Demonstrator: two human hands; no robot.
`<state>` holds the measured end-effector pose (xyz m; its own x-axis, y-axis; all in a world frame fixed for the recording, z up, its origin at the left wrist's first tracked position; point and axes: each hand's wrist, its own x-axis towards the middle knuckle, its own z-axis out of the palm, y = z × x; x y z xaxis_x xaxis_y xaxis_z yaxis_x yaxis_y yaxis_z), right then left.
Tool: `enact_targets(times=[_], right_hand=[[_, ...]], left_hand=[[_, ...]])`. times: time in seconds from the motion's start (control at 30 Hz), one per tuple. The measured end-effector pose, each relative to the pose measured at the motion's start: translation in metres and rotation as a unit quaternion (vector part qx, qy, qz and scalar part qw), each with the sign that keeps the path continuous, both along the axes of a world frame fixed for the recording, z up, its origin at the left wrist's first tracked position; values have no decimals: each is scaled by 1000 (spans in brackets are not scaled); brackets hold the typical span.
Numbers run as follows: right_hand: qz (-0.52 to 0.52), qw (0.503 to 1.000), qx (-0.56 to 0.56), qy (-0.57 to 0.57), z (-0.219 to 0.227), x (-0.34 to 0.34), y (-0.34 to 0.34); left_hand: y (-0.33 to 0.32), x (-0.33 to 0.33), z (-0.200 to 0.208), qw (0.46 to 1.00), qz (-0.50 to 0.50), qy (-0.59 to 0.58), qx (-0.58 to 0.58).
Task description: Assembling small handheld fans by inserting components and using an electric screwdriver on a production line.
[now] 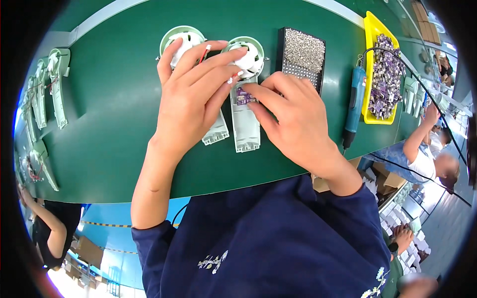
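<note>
Two pale green handheld fan housings lie side by side on the green table, each with white blades in its round head. My left hand reaches across both, its thumb and fingers closed on a small white wire connector above the right fan housing. A second white plug on a red wire sticks up between its fingers. In the handle of that housing sits a small purple circuit board. My right hand has thumb and index fingertip closed at the board's edge. The left fan housing is partly hidden under my left hand.
A black tray of small metal screws stands beyond my right hand. Farther right lie a teal electric screwdriver and a yellow bin of purple circuit boards. More green housing parts line the left edge. Other people work nearby.
</note>
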<state>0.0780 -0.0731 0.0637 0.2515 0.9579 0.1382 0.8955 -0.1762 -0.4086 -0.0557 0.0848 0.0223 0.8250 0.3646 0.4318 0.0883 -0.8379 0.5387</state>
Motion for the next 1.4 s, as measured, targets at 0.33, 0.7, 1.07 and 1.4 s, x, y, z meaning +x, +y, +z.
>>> enact_targets(times=[0.33, 0.7, 1.07, 1.4], right_hand=[[-8, 1000, -17, 6, 3, -3, 2], [-9, 998, 17, 58, -14, 1, -4], [-362, 906, 204, 78, 9, 42, -69], [-403, 806, 62, 430, -13, 82, -147]], left_hand=[[-1, -1, 4, 1000, -5, 10, -1], [-4, -9, 20, 998, -28, 51, 9], [-9, -4, 13, 998, -21, 54, 10], [-11, -8, 15, 998, 2, 60, 12]])
